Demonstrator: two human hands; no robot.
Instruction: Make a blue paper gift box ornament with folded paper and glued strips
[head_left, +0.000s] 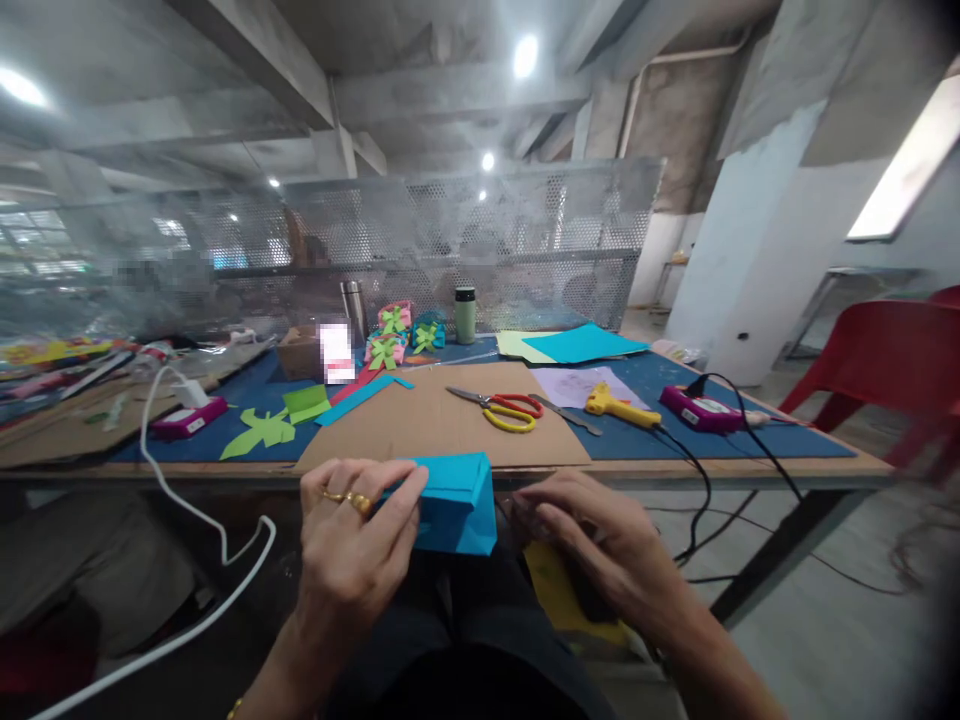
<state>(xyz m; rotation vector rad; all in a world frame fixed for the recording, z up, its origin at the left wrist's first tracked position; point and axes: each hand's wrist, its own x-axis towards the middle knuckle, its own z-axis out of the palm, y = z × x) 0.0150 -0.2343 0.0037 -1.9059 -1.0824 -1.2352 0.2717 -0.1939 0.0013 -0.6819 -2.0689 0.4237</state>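
My left hand (pixel 361 535) wraps its fingers over the left part of a bright blue folded piece (pixel 454 505), box-like, with a flap along its top; whether it is paper or felt I cannot tell. It is held above my lap, in front of the table's near edge. To its right, apart from it, is my right hand (pixel 592 530), its fingers loosely bent and slightly apart, with nothing visible in them. Scissors (pixel 499 405) with red and yellow handles lie on a cardboard sheet (pixel 420 425) just beyond the blue piece.
A yellow glue gun (pixel 621 408) and a purple power socket (pixel 701 408) with cords lie right. Green cut-outs (pixel 259 432) and a blue strip (pixel 360 398) lie left. Behind are bow-topped pieces (pixel 391 335), a green bottle (pixel 465 316) and blue sheets (pixel 585 343).
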